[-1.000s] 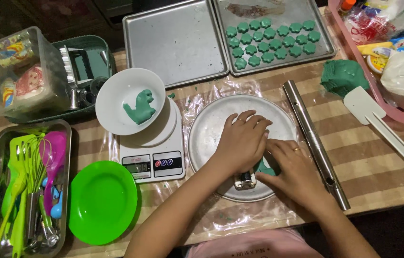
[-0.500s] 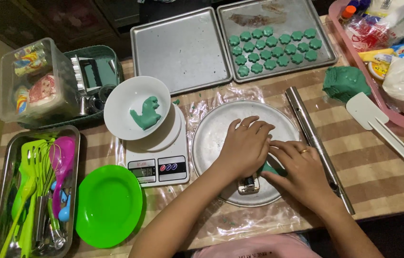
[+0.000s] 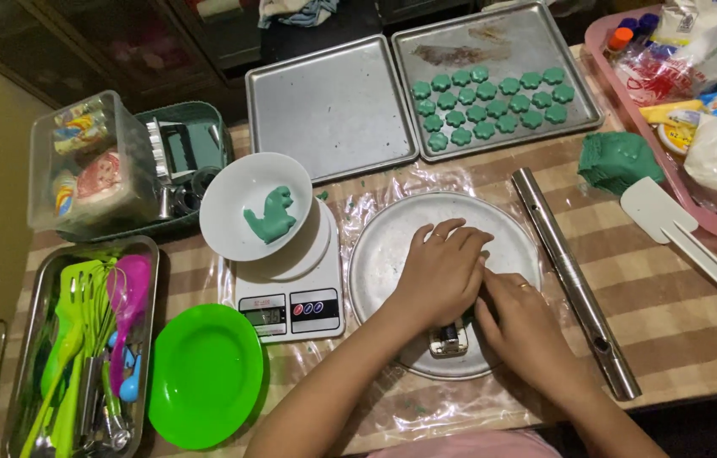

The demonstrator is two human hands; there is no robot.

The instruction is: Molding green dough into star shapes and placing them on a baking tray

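My left hand (image 3: 441, 270) lies palm down over the middle of a round metal plate (image 3: 384, 246), pressing on something hidden beneath it. My right hand (image 3: 521, 312) sits close against it on the plate's right side, fingers curled toward the same spot. A small metal tool (image 3: 449, 340) pokes out below the two hands at the plate's near rim. Whatever lies under the palms is out of sight. The plate rests on clear plastic wrap (image 3: 375, 182) spread over the checked table.
A white bowl with green dough (image 3: 268, 215) sits on a kitchen scale (image 3: 289, 309). Steel rolling pin (image 3: 574, 280), dough lump (image 3: 619, 161) and white spatula (image 3: 672, 229) lie right. Two baking trays (image 3: 333, 106) at the back, one holding several green cookies (image 3: 494, 106). Green plate (image 3: 206, 373), utensil tray (image 3: 78, 348) left.
Both hands stay pressed together over the plate with barely any shift; the green bit seen by my right hand earlier is now covered. The view has moved slightly.
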